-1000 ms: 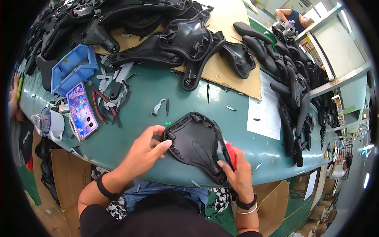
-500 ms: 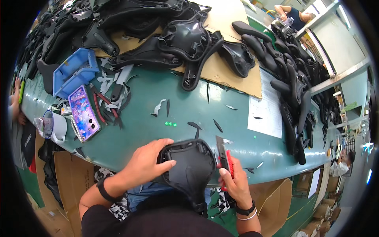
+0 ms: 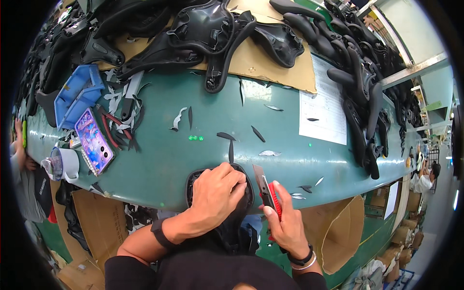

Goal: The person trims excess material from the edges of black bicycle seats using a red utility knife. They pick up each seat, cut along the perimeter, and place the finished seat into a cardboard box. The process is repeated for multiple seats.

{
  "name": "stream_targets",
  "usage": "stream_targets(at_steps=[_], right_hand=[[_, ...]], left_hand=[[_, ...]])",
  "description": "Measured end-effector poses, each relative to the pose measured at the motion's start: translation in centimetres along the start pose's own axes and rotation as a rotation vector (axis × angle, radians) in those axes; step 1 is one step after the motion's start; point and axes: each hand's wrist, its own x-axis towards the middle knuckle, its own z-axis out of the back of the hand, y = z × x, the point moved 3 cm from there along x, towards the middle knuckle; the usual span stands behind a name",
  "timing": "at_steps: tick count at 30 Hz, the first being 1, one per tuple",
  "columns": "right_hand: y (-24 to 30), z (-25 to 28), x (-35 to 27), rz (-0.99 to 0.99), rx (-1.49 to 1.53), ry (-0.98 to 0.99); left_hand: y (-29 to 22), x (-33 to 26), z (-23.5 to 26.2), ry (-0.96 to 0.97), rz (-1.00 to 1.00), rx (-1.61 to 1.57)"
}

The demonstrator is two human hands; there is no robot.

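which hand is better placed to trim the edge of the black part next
Probably the right hand: it already grips the red utility knife, blade pointing up beside the black part. The left hand lies flat on that part at the table edge, pinning it.

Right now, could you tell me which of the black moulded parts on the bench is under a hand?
The black part at the near bench edge, pressed under the left hand; the others lie piled untouched along the far side.
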Motion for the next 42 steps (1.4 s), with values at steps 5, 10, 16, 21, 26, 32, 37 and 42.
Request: stream_targets(at_steps=[5, 10, 16, 21, 26, 32, 37, 42], right_hand=[[2.3, 2.3, 0.8, 0.124, -0.252, 0.097], [4.4, 2.7, 1.8, 0.106, -0.488, 0.26], [6.5, 1.3, 0.9, 0.179, -0.776, 0.296], [7.0, 1.5, -0.6, 0.127, -0.746, 0.334], [6.4, 2.2, -1.4, 0.032, -0.55, 0.223], [6.6, 1.3, 0.5, 0.07, -0.616, 0.19], [7.6, 0.7, -0.4, 0.067, -0.783, 0.262], [6.8, 1.9, -2.5, 0.012, -0.605, 0.274]], left_hand=[[0.5, 0.1, -0.1, 0.018, 0.162, -0.146], [0.7, 0.3, 0.0, 0.009, 0.127, -0.181], [0.8, 0.5, -0.1, -0.019, 0.119, -0.211], [1.0, 0.4, -0.1, -0.019, 0.128, -0.261], [1.2, 0.3, 0.2, 0.018, 0.141, -0.321], [1.3, 0.3, 0.1, 0.009, 0.131, -0.333], [1.3, 0.4, 0.0, 0.016, 0.146, -0.347], [1.3, 1.0, 0.8, 0.107, 0.289, -0.478]])
